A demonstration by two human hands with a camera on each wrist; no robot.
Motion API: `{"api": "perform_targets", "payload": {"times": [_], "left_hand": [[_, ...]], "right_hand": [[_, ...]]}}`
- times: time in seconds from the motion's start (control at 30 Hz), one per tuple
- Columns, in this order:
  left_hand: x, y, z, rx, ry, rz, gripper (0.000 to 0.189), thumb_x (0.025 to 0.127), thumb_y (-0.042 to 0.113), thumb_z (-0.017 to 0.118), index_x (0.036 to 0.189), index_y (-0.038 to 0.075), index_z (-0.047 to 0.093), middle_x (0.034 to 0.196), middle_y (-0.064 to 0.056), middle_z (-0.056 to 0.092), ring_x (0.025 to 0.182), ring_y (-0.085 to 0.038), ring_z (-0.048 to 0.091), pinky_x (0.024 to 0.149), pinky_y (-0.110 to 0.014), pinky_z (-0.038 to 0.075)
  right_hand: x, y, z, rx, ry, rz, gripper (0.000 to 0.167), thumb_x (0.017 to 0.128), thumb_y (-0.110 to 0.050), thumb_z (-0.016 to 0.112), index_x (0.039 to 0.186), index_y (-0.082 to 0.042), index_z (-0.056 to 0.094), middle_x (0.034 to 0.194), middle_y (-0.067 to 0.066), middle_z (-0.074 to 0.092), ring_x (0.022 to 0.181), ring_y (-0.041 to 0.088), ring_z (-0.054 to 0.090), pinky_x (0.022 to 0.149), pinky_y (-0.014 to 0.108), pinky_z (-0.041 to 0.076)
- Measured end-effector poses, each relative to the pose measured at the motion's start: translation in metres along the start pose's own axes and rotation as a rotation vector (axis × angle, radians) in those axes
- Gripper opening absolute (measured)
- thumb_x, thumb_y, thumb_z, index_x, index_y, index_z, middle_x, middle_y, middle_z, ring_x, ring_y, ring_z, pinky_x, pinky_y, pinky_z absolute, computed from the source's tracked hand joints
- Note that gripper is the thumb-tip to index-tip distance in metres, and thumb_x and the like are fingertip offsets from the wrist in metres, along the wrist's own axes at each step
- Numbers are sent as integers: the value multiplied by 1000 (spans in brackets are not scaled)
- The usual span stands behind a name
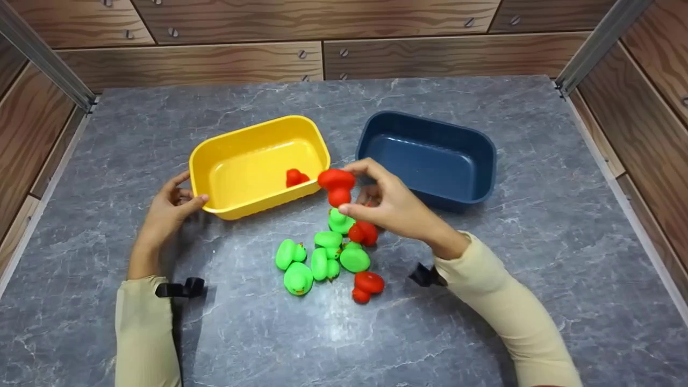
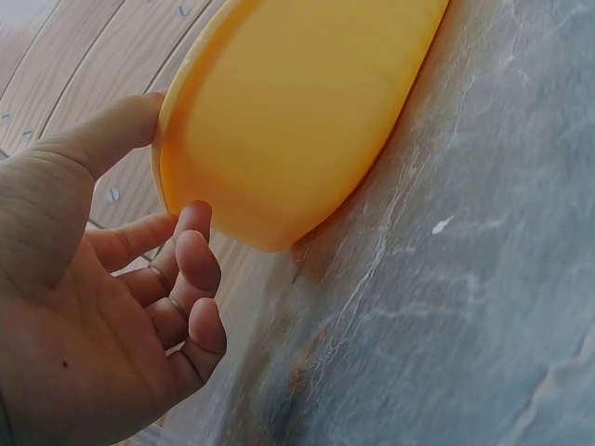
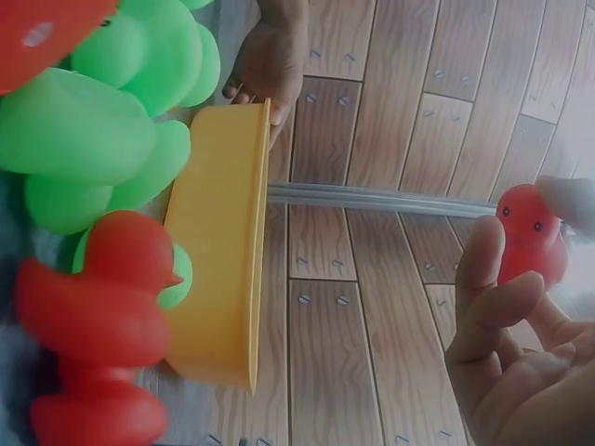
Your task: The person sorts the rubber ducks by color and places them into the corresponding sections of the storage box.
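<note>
My right hand (image 1: 395,207) pinches a red rubber duck (image 1: 337,185) between thumb and fingers, held up near the right end of the yellow bin (image 1: 236,174). In the right wrist view that duck's eyes face the camera. At the bin's left end my left hand (image 1: 166,212) grips the rim, thumb on one side and fingertips on the other. Inside the bin, by its near right wall, lies another red duck (image 1: 296,178). Below my right hand, several green rubber ducks (image 1: 299,278) lie in a loose group, with red ducks (image 1: 368,283) along its right side.
A dark blue bin (image 1: 430,161) stands behind and to the right of my right hand. The grey marbled tabletop (image 1: 258,338) is bounded by wood-patterned walls (image 1: 419,59) at the back and sides. Metal posts (image 1: 596,48) rise at the back corners.
</note>
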State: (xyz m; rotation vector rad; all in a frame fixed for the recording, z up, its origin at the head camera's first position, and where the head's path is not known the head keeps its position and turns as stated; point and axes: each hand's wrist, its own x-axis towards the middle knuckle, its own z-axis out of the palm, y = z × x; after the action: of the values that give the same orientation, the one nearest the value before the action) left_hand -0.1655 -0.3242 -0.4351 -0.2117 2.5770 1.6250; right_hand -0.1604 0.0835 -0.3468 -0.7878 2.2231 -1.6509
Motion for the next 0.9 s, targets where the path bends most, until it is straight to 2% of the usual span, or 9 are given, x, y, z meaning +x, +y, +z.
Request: {"api": "perform_targets", "payload": {"times": [0.2, 0.43, 0.63, 0.9], "left_hand": [[0, -1, 0, -12, 1, -13, 78, 91, 31, 67, 152, 8, 24, 92, 15, 55, 79, -1, 53, 71, -17, 44], [-1, -2, 0, -15, 2, -13, 79, 91, 32, 67, 152, 7, 25, 92, 15, 55, 81, -1, 53, 72, -16, 43], [-1, 0, -1, -11, 5, -18, 79, 90, 33, 68, 152, 8, 25, 93, 14, 55, 81, -2, 52, 72, -17, 43], [2, 0, 0, -12, -3, -2, 77, 91, 28, 67, 152, 7, 26, 91, 13, 54, 80, -1, 51, 70, -16, 43]], "right_hand": [[22, 0, 7, 7, 24, -5, 48, 87, -16, 71, 129, -7, 49, 120, 8, 54, 65, 15, 55, 65, 22, 49], [47, -2, 17, 83, 46, -3, 49, 88, -15, 70, 130, -7, 48, 121, 10, 52, 62, 15, 56, 64, 23, 51], [66, 6, 28, 123, 68, 26, 50, 87, -17, 69, 131, -7, 47, 122, 12, 51, 59, 15, 55, 61, 23, 50], [87, 19, 32, 63, 128, 113, 52, 88, -21, 69, 132, -9, 46, 122, 11, 52, 60, 20, 51, 62, 26, 50]]}}
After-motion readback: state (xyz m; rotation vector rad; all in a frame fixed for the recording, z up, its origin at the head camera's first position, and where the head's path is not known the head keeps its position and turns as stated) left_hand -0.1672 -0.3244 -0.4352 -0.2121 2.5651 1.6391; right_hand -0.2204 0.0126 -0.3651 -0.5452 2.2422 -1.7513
